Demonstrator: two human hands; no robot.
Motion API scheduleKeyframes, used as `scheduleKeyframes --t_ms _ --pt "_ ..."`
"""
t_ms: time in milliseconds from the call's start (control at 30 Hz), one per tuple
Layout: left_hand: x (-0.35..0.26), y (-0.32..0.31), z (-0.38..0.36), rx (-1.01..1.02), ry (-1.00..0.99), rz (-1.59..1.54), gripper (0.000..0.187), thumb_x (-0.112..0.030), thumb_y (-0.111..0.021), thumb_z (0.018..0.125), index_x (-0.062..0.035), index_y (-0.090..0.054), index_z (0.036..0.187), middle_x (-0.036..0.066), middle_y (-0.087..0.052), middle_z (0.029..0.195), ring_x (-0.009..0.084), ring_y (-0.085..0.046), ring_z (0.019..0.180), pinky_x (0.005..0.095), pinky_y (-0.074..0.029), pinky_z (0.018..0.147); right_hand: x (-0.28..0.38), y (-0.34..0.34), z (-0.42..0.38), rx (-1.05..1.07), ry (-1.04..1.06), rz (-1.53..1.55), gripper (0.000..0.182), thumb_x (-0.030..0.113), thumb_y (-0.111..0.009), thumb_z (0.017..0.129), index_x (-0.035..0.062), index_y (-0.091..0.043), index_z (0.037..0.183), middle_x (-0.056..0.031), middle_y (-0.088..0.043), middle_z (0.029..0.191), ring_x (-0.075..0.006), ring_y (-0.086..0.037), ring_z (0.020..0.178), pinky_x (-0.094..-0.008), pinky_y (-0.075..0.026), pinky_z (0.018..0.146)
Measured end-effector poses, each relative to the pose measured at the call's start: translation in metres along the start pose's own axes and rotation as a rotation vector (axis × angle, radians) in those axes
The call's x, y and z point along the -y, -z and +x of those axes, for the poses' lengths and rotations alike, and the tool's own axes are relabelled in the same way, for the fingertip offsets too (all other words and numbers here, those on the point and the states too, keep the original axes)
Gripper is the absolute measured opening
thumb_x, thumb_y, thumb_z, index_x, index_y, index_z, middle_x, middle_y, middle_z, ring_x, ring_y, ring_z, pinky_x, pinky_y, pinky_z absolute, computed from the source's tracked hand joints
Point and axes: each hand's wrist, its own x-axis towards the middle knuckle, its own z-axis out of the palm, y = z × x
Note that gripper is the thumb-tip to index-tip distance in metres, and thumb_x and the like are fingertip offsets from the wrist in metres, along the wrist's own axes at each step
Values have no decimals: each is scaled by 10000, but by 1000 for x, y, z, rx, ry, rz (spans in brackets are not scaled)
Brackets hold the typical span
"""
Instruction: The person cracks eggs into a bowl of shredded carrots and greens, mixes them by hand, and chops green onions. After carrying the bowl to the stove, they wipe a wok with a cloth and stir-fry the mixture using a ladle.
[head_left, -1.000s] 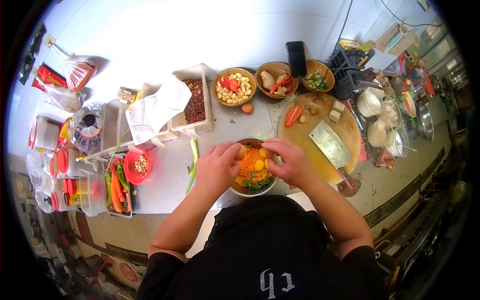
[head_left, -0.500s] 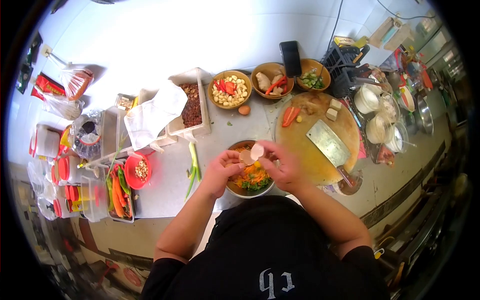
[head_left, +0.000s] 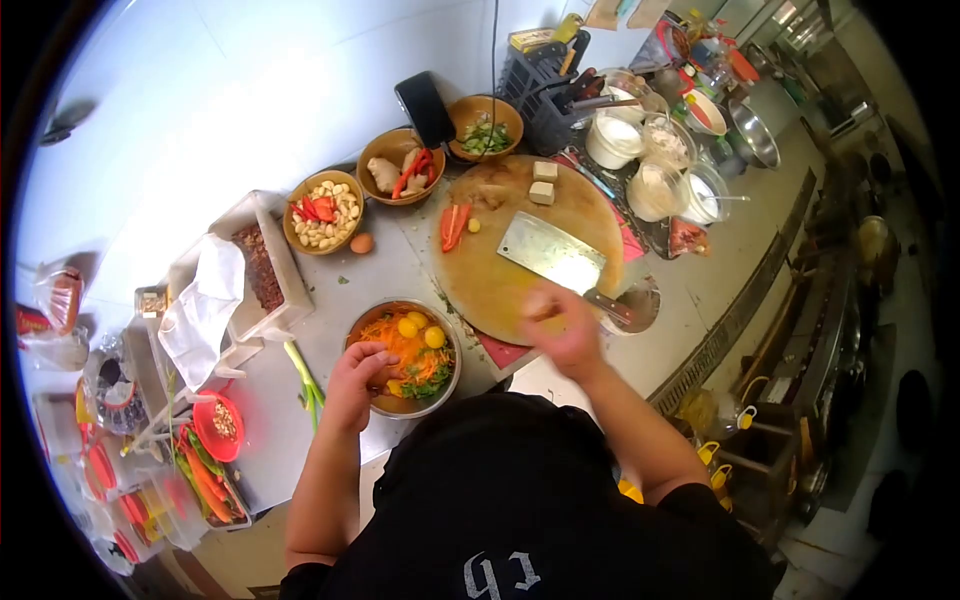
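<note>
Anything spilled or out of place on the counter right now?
A whole egg lies loose on the counter beside the garlic bowl, free to roll. A green onion stalk lies bare on the steel left of the mixing bowl. No spill shows.

Head camera looks steeply down, close over the counter [head_left: 400, 265].

Three brown bowls [head_left: 323, 212] were lined up at the frame's top; three egg yolks [head_left: 420, 330] and two tofu cubes [head_left: 543, 182] were counted.
</note>
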Motion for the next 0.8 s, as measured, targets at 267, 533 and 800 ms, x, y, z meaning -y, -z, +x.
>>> scheduleKeyframes --t_ms 267,533,800 --pt "-6 5 8 198 -59 -147 318 -9 -571 776 -48 -491 1082 143 -591 1089 227 -601 949 336 -498 799 -94 160 -41 -572 -418 -624 646 302 -770 767 -11 -505 1266 -164 -590 1174 -277 -585 1034 -376 -466 877" --pt "8 -37 15 90 -189 101 365 -54 -717 782 -12 -490 1064 93 -604 1004 153 -596 903 278 -516 764 -29 5 -25 234 -288 -50 464 167 -789 724 53 -617 1140 -63 -626 963 -151 -578 785 -276 -488 702" --pt "8 -56 27 -44 -300 356 357 -284 -721 841 -20 -518 969 71 -598 879 127 -587 815 271 -484 700 -1 -92 8 389 -77 45 513 114 -781 738 29 -569 1197 -83 -616 1089 -152 -558 780 -266 -463 684"
